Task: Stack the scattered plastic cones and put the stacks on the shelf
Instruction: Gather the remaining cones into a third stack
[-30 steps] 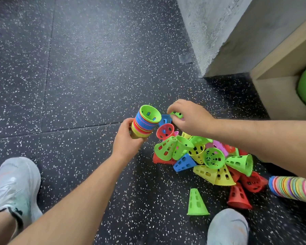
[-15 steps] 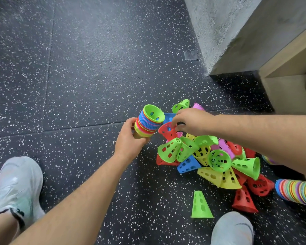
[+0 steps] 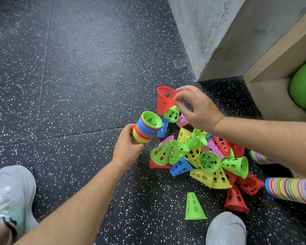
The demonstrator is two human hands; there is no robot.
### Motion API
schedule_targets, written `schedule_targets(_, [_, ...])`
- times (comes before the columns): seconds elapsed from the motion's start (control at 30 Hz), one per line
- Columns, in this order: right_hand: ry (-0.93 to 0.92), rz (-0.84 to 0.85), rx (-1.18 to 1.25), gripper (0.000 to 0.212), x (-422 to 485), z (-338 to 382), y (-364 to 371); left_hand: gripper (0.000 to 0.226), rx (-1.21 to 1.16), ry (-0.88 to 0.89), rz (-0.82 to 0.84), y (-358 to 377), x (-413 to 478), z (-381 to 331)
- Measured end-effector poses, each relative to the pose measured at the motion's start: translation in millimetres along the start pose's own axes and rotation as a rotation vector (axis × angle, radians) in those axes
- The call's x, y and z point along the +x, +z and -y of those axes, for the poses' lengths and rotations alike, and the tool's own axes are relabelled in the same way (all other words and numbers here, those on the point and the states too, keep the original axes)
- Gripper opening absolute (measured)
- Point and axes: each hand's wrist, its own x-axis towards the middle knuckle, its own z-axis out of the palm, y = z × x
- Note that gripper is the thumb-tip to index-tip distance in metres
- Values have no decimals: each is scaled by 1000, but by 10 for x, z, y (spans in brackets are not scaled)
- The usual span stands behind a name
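Observation:
My left hand [image 3: 126,145] grips a short stack of nested cones [image 3: 146,128], green one on top, its open end tilted up and to the right. My right hand [image 3: 196,107] pinches the rim of a red perforated cone [image 3: 164,100], held in the air just above and right of the stack, its wide end up. Below my right forearm a pile of loose cones [image 3: 201,156] in green, yellow, red, blue and pink lies on the floor. A single green cone [image 3: 194,206] stands upright apart from the pile.
A long stack of cones [image 3: 290,189] lies on its side at the right edge. A wooden shelf [image 3: 272,82] with a green ball [image 3: 304,85] inside stands at upper right, beside a concrete wall [image 3: 210,32]. My shoes [image 3: 9,195] [image 3: 225,228] flank the speckled black floor.
My right hand has lifted a red cone out of the pile and raised it above the stack. The left hand has kept the stack in about the same place.

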Motion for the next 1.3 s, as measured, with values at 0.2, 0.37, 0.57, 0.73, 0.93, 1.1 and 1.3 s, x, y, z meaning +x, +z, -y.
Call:
schedule_targets(0.2, [-12,195,21,28,-105,2,113,65,12,57,1,89,113,-161])
schedule_targets(0.37, [163,327,-171,33,-96,-352,163,64,12,55,11,89,213,-152])
schedule_targets(0.57, [232,582,-409,41,142,-693,355,67,35,32,7,112,302,-98])
schedule_targets(0.73, [215,674,-552,61,295,-764,531,68,55,31,24,136,390,-111])
schedule_targets(0.93, [233,471,-524,80,385,-686,516,69,57,33,27,136,383,-92])
schedule_targets(1.1, [242,227,-283,72,430,-511,196,66,30,51,10,88,324,-78])
schedule_targets(1.3, [247,-30,62,65,269,6,-39,64,-18,77,-29,-42,168,-143])
